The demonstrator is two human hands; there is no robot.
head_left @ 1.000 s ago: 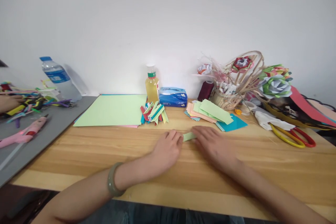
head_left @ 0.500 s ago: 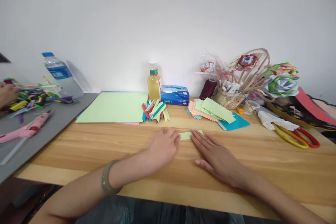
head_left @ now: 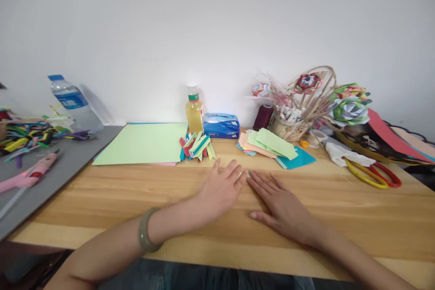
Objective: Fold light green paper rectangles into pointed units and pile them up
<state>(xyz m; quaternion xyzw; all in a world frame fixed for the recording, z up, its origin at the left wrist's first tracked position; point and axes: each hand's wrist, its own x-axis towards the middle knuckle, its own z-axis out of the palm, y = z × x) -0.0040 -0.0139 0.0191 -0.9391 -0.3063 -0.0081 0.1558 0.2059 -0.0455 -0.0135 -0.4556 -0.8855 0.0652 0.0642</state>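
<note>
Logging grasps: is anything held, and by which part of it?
Neither left hand nor right hand visibly grips anything; a green paper sliver shows between them.

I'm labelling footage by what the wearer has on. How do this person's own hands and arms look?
The left hand and right hand wear no gloves, and no rings show. No sleeves are visible on either arm. A smooth, rounded, greyish-green bangle circles the left forearm; nothing shows on the right one.
</note>
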